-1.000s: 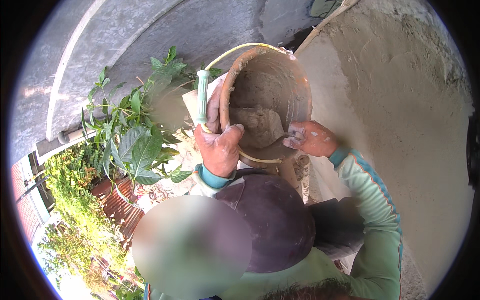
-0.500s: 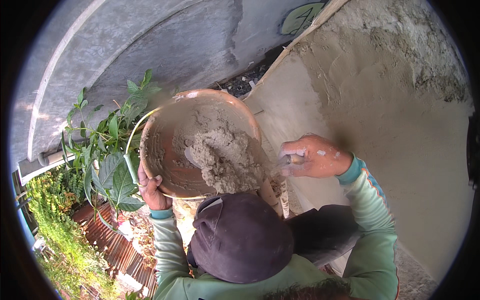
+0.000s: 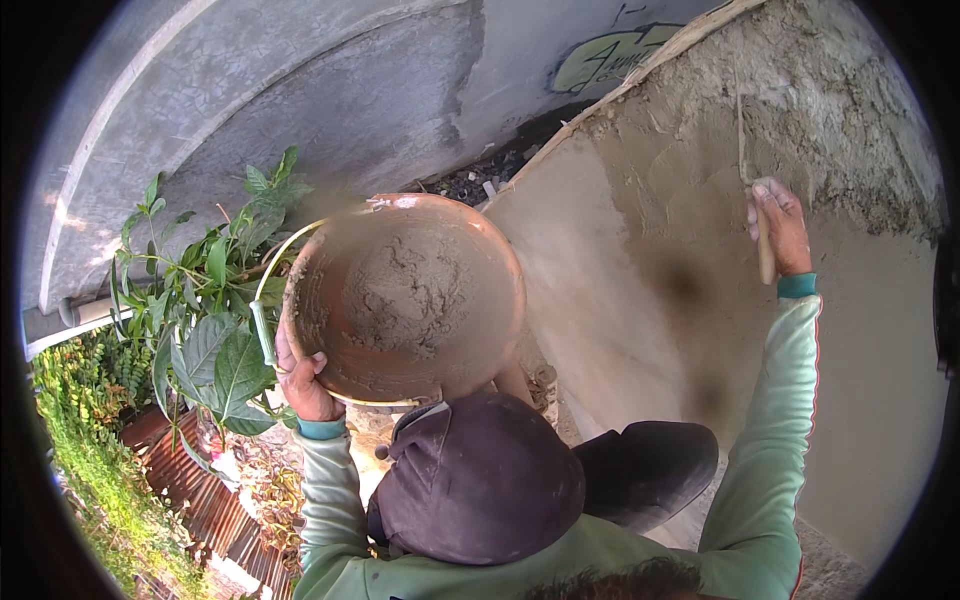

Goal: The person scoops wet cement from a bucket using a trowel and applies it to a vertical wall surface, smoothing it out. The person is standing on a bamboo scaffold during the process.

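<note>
At the left, my left hand (image 3: 305,382) is closed round the rim of an orange bucket (image 3: 512,270), which tilts so that its inside faces up. Wet grey mortar (image 3: 410,295) lies in the bottom and smears its walls. Out to the upper right, my right hand (image 3: 782,228) grips a trowel (image 3: 765,255) by its wooden handle. The thin blade shows edge-on against the rough mortar on the wall (image 3: 830,120); whether any mortar is on its face is hidden.
Leafy green plants (image 3: 215,350) stand just left of the bucket, before a grey wall (image 3: 350,110). A rusty corrugated sheet (image 3: 215,510) lies lower left. A dark cap (image 3: 480,480) fills the lower middle, beside a dark-clothed knee (image 3: 650,465). Smoother plaster (image 3: 840,400) covers the wall's right side.
My right hand has moved from beside the bucket up to the rough upper part of the wall with the trowel. The heap of mortar over the bucket is gone; my left hand stays on the rim.
</note>
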`<control>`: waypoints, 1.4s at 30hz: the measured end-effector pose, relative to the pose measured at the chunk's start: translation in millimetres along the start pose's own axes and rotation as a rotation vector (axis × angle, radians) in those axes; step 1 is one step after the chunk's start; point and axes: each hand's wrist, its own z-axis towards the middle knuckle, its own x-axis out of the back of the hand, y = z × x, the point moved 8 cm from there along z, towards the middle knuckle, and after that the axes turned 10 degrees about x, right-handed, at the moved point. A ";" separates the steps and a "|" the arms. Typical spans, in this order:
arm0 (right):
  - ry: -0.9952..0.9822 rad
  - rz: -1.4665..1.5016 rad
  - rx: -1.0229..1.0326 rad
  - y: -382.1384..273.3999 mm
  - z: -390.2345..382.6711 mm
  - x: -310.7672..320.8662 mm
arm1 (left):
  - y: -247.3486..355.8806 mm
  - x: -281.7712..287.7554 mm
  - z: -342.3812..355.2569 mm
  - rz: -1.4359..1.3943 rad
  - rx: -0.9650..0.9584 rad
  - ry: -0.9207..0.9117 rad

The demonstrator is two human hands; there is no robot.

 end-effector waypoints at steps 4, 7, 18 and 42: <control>-0.212 -0.498 0.185 -24.2 -51.7 -63.4 | 14.3 -97.8 -0.5 0.119 0.030 -0.156; -0.390 -0.893 0.383 -39.1 -79.5 -147.1 | 9.5 -148.6 -0.6 0.404 -0.046 -0.226; -0.854 -0.468 0.335 13.8 -130.1 -310.7 | -9.7 -176.2 -20.8 0.405 -0.034 -0.332; -0.945 0.099 0.138 -61.8 -78.9 -142.7 | -3.0 26.4 34.0 0.070 0.003 -0.090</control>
